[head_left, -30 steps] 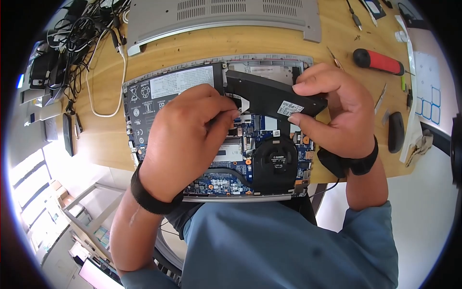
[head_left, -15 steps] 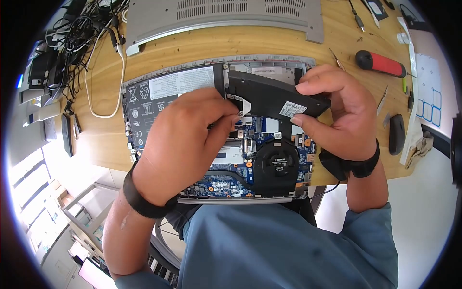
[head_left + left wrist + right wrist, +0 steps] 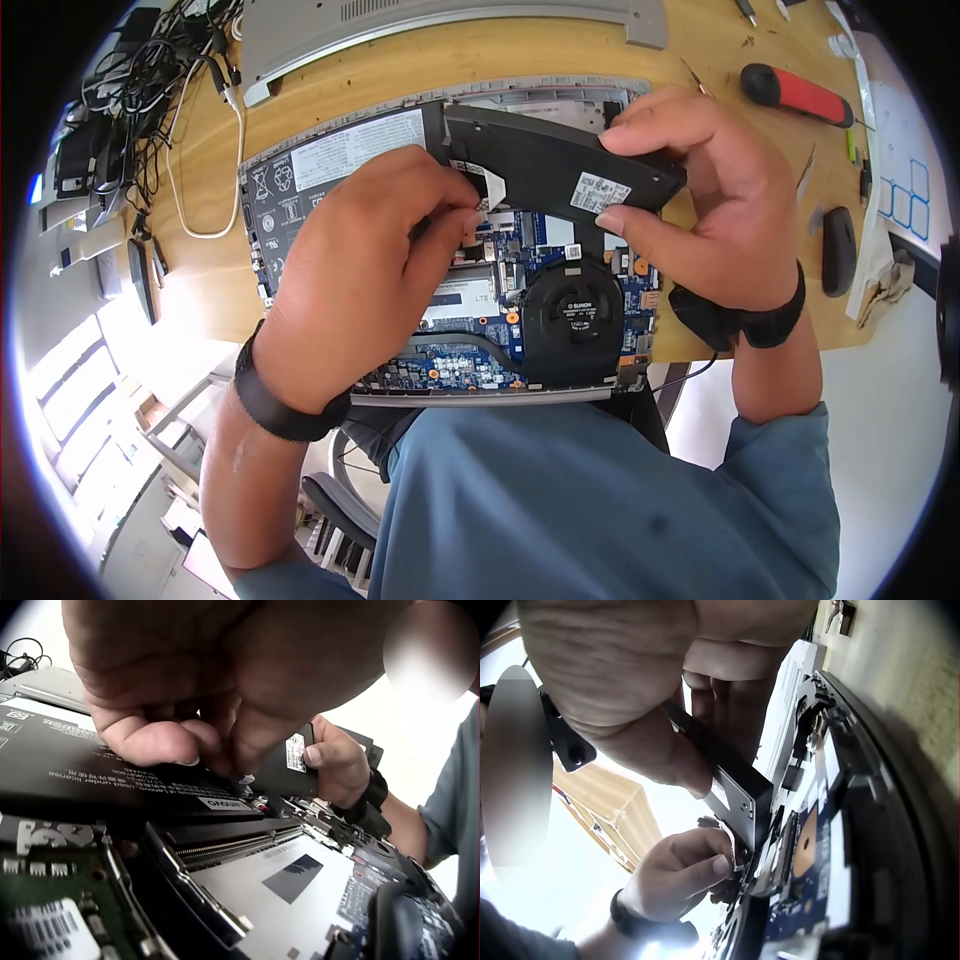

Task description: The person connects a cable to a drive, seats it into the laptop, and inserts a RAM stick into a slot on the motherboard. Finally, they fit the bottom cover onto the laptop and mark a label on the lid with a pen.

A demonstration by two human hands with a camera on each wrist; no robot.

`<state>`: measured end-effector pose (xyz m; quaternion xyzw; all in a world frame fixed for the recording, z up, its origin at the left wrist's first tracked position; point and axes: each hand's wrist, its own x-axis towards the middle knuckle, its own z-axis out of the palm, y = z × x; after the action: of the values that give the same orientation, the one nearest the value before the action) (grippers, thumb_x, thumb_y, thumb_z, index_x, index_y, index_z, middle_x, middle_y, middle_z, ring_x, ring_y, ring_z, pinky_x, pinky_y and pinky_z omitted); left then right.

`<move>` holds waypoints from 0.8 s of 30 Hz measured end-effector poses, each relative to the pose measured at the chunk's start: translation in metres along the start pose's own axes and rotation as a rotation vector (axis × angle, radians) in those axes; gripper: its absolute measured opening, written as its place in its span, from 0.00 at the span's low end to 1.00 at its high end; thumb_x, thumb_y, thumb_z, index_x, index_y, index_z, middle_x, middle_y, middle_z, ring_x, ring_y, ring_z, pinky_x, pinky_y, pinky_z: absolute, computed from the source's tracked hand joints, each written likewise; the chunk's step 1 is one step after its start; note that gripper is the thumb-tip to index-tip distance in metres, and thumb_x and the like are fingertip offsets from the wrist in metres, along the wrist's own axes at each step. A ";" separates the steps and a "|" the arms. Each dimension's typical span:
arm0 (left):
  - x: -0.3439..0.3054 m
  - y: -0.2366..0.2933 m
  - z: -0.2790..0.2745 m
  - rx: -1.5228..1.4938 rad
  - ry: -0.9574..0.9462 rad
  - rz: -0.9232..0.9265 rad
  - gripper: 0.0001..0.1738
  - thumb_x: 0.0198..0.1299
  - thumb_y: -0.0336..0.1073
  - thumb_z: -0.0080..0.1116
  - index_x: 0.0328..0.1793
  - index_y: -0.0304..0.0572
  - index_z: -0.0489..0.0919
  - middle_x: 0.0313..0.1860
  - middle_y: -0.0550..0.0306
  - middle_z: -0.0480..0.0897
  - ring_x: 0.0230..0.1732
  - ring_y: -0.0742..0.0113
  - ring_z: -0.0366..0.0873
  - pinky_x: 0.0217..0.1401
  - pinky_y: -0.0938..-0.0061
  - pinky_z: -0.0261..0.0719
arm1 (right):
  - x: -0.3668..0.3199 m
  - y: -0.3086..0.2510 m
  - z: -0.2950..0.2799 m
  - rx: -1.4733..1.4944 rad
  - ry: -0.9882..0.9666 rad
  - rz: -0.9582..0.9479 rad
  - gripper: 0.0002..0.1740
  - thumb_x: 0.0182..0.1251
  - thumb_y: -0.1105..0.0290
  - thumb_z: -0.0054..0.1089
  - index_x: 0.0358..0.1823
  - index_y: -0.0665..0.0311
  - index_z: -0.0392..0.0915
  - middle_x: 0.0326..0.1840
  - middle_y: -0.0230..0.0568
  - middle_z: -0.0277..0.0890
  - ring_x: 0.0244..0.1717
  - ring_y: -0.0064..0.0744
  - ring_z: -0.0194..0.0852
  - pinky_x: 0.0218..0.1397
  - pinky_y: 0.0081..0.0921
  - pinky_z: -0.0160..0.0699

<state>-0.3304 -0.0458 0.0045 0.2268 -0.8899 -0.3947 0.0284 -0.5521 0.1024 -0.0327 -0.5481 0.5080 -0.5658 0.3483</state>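
An opened laptop (image 3: 470,340) lies with its circuit board, fan (image 3: 575,325) and battery (image 3: 360,145) exposed. My right hand (image 3: 715,190) grips a flat black drive (image 3: 535,165) by its right end, thumb near a white label (image 3: 600,192), and holds it tilted above the upper right bay. From the drive's left end runs a short flat ribbon cable (image 3: 493,188). My left hand (image 3: 365,270) pinches at this cable, thumb and index finger together close over the board; the fingertips partly hide the cable's lower end. The left wrist view shows the left fingers (image 3: 165,742) beside the battery's edge.
The laptop's grey bottom cover (image 3: 450,35) lies behind it. To the right are a red and black screwdriver (image 3: 800,95), tweezers (image 3: 806,170) and a dark oval object (image 3: 839,252). Tangled cables (image 3: 165,80) fill the left side. The table's front edge runs under the laptop.
The head view has shifted, so laptop and drive appear higher in it. Both hands keep their grips; the drive stays tilted over the bay, and the left fingers remain at the ribbon cable.
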 end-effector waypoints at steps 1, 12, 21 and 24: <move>0.000 0.001 0.000 0.004 -0.009 0.001 0.03 0.64 0.22 0.62 0.42 0.33 0.81 0.35 0.57 0.78 0.30 0.70 0.73 0.35 0.77 0.71 | 0.000 0.000 0.000 -0.004 -0.005 -0.013 0.28 0.49 0.91 0.70 0.54 0.70 0.78 0.52 0.45 0.77 0.51 0.30 0.77 0.54 0.25 0.74; 0.001 0.008 -0.001 0.014 -0.031 -0.116 0.03 0.63 0.25 0.61 0.41 0.34 0.82 0.33 0.51 0.78 0.33 0.55 0.81 0.36 0.68 0.77 | -0.001 -0.001 -0.001 -0.037 -0.007 0.004 0.27 0.51 0.91 0.68 0.55 0.72 0.78 0.53 0.45 0.77 0.56 0.33 0.77 0.61 0.29 0.77; 0.001 0.006 -0.001 0.031 -0.027 -0.030 0.05 0.62 0.23 0.60 0.43 0.35 0.83 0.35 0.51 0.80 0.35 0.52 0.82 0.38 0.68 0.79 | -0.001 -0.001 -0.001 -0.033 -0.020 0.001 0.25 0.53 0.92 0.66 0.55 0.72 0.77 0.53 0.44 0.76 0.56 0.33 0.77 0.62 0.30 0.77; 0.002 0.006 -0.001 0.049 -0.030 -0.008 0.06 0.61 0.23 0.60 0.43 0.35 0.83 0.35 0.50 0.80 0.35 0.51 0.83 0.39 0.67 0.79 | -0.001 -0.002 -0.002 -0.034 -0.018 0.010 0.26 0.53 0.92 0.66 0.55 0.72 0.77 0.53 0.44 0.76 0.56 0.33 0.77 0.61 0.30 0.77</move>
<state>-0.3344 -0.0439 0.0089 0.2250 -0.8988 -0.3761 0.0078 -0.5532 0.1045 -0.0314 -0.5566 0.5171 -0.5504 0.3462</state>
